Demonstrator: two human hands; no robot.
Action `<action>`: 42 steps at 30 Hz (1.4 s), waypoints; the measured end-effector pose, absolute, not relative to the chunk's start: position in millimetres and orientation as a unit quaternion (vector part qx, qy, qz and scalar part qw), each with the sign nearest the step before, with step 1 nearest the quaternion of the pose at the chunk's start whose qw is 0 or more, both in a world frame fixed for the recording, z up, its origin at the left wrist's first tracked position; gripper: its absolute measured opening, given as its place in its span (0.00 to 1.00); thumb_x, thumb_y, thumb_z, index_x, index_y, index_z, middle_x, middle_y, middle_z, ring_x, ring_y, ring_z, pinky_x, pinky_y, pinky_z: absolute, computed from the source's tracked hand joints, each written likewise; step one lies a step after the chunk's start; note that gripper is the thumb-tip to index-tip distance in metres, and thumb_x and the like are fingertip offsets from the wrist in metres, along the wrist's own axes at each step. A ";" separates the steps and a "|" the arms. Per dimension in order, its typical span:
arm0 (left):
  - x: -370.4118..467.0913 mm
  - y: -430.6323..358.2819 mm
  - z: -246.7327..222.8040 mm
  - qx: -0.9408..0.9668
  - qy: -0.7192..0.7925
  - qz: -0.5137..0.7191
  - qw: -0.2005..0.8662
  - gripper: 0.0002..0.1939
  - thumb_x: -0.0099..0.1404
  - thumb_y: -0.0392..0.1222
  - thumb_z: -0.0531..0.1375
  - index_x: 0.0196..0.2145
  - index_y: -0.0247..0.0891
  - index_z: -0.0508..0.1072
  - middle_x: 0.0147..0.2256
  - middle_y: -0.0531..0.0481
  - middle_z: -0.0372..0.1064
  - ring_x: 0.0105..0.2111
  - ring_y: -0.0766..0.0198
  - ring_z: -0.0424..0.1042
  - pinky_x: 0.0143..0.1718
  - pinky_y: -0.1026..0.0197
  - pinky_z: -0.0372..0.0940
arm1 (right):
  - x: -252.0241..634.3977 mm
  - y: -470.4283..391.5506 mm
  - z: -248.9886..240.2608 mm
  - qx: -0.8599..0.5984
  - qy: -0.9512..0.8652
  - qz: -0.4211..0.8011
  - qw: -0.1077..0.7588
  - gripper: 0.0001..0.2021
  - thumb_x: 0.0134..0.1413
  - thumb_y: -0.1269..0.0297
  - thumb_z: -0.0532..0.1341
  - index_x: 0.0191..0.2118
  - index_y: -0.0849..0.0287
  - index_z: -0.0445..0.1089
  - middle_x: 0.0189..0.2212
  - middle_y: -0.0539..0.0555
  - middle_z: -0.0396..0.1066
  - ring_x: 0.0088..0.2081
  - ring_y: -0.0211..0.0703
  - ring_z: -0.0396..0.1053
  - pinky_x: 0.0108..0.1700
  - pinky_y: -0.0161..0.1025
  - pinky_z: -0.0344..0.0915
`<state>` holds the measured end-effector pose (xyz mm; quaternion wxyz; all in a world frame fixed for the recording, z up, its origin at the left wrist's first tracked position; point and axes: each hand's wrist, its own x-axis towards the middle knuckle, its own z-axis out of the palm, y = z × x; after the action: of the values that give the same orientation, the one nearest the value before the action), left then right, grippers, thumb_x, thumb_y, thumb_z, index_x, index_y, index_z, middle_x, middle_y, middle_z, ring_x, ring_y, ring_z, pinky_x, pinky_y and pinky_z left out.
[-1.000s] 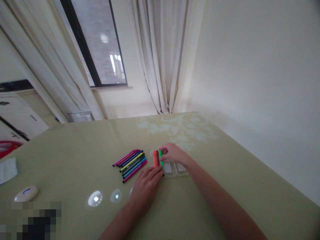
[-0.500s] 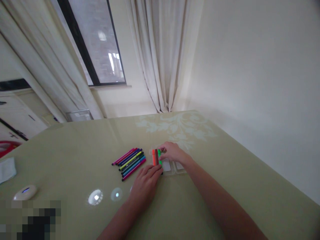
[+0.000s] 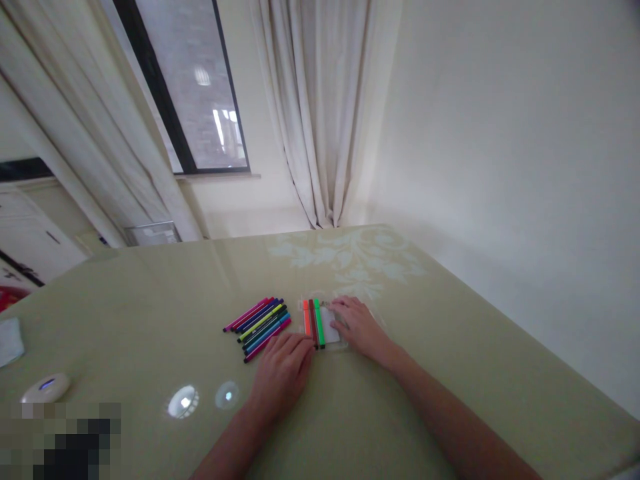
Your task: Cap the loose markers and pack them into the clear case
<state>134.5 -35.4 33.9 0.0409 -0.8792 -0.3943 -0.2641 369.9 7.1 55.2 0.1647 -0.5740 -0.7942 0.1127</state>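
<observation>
A clear plastic case (image 3: 342,346) lies on the table with a pale insert (image 3: 330,329) showing inside. An orange marker (image 3: 307,317), a dark red marker (image 3: 313,320) and a green marker (image 3: 319,323) lie side by side in its left part. My left hand (image 3: 283,368) rests at the near left corner of the case, fingers stretched toward the lower ends of the markers. Over the right part of the case is my right hand (image 3: 361,328), fingers apart and holding nothing visible. Several loose markers (image 3: 261,327) in various colours lie together left of the case.
The table (image 3: 150,320) has a pale floral pattern at its far end. A white rounded device (image 3: 46,387) and a folded cloth or paper (image 3: 10,341) are on the left. A wall (image 3: 525,200) borders the right side; curtains (image 3: 325,133) hang behind.
My right hand has moved off the green marker, toward the right. My left hand has drawn back slightly left, uncovering the markers' lower ends. The view has shifted a little.
</observation>
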 end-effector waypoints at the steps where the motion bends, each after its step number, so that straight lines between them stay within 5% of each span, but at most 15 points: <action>1: 131.4 -34.5 36.2 -0.860 -0.431 -0.270 0.040 0.11 0.75 0.38 0.54 0.43 0.41 0.78 0.44 0.45 0.79 0.43 0.53 0.75 0.47 0.52 0.67 | 371.1 4.3 51.7 -0.571 -0.796 0.110 0.169 0.19 0.65 0.67 0.63 0.59 0.58 0.74 0.58 0.61 0.73 0.60 0.55 0.66 0.64 0.49 0.59; 13: 91.1 -20.4 47.9 -0.765 -0.631 -0.125 0.032 0.10 0.73 0.43 0.56 0.42 0.40 0.77 0.44 0.43 0.75 0.47 0.47 0.72 0.48 0.47 0.65 | 373.2 -1.8 49.8 -0.555 -0.806 0.109 0.173 0.18 0.68 0.66 0.60 0.61 0.58 0.73 0.59 0.60 0.72 0.60 0.53 0.65 0.66 0.50 0.59; 22: 97.0 -21.7 54.1 -0.756 -0.601 -0.252 -0.066 0.14 0.73 0.50 0.55 0.38 0.42 0.77 0.38 0.46 0.78 0.42 0.50 0.75 0.46 0.50 0.66 | 376.4 3.9 50.4 -0.549 -0.781 0.121 0.272 0.15 0.69 0.65 0.58 0.56 0.57 0.75 0.55 0.61 0.74 0.58 0.52 0.68 0.64 0.51 0.62; 27: 126.5 -33.4 49.6 -0.723 -0.534 -0.378 -0.222 0.18 0.73 0.57 0.57 0.41 0.42 0.79 0.34 0.51 0.80 0.29 0.59 0.74 0.34 0.59 0.66 | 361.9 -1.3 60.1 -0.462 -0.705 0.337 0.420 0.15 0.69 0.55 0.60 0.53 0.55 0.76 0.47 0.57 0.80 0.48 0.48 0.76 0.52 0.45 0.71; 33: 152.8 -44.5 54.5 -0.706 -0.463 -0.430 -0.320 0.15 0.73 0.53 0.60 0.48 0.41 0.78 0.37 0.50 0.81 0.31 0.62 0.76 0.33 0.62 0.69 | 350.8 3.8 71.3 -0.425 -0.592 0.465 0.503 0.16 0.57 0.50 0.68 0.41 0.58 0.76 0.32 0.53 0.80 0.35 0.44 0.77 0.41 0.41 0.73; 37: 149.2 -33.7 70.0 -0.805 -0.376 -0.382 -0.253 0.18 0.70 0.47 0.64 0.56 0.45 0.75 0.44 0.48 0.80 0.41 0.58 0.77 0.44 0.56 0.71 | 359.4 32.9 84.3 -0.457 -0.582 0.423 0.523 0.15 0.53 0.53 0.71 0.37 0.59 0.73 0.29 0.53 0.78 0.32 0.42 0.76 0.38 0.39 0.74; 42: 153.2 -17.4 62.5 -0.861 -0.358 -0.337 -0.127 0.13 0.68 0.43 0.68 0.50 0.44 0.79 0.47 0.46 0.80 0.49 0.52 0.76 0.53 0.49 0.69 | 358.1 66.2 81.6 -0.539 -0.629 0.389 0.402 0.07 0.54 0.64 0.68 0.32 0.62 0.74 0.26 0.52 0.78 0.28 0.40 0.76 0.33 0.35 0.72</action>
<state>153.2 -17.4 62.5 -0.1274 -0.8614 -0.3579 -0.3371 358.1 66.2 81.6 0.4024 -0.5392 -0.6293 0.3890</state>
